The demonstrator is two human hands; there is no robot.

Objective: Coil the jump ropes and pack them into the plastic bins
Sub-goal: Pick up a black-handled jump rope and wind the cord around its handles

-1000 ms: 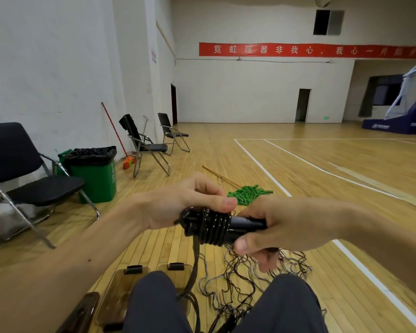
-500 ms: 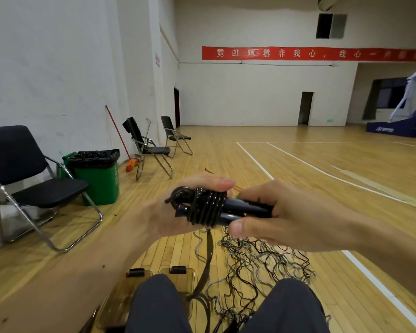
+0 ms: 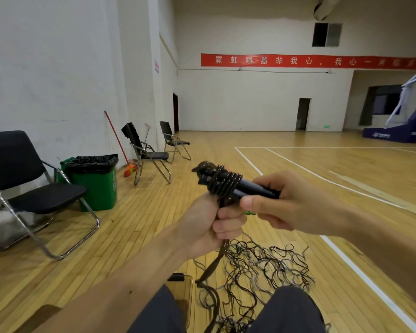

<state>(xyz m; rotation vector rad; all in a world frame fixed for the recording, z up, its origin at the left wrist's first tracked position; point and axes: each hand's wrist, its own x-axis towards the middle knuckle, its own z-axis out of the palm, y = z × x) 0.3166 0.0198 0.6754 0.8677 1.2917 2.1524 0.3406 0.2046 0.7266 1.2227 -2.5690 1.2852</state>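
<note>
- Knees (image 3: 291, 311) of the seated person fill the bottom edge. A brownish clear plastic bin (image 3: 189, 294) stands on the floor beside the left knee and is largely hidden by it. Contents cannot be told.
- Loose ropes (image 3: 262, 265) lie in a tangle on the floor just beyond the knees, none of them coiled.
- Left hand (image 3: 211, 224): fingers curled tight round the free tail of the jump rope (image 3: 223, 183), directly under the handles. The tail hangs from the fist down to the tangle.
- Right hand (image 3: 291, 207): fingers and thumb wrapped round the two black handles (image 3: 255, 189), which are held together and tilted up to the left. Several turns of rope sit wound round their far end.
- Assessment: this rope is part-wound, with a long tail left to wrap. No rope is visibly packed. The tangle suggests most of the work remains.
- Floor (image 3: 154, 224): varnished wood strips with white court lines (image 3: 346, 260).
- Left wall: a black folding chair (image 3: 22, 188), a green waste bin (image 3: 96, 188) with a black liner, a broom (image 3: 130, 169) and two more chairs (image 3: 151, 155).
- Far end: a white wall with a red banner (image 3: 315, 61), a dark doorway (image 3: 303, 114) and a blue basketball stand (image 3: 406, 126) at the right.
</note>
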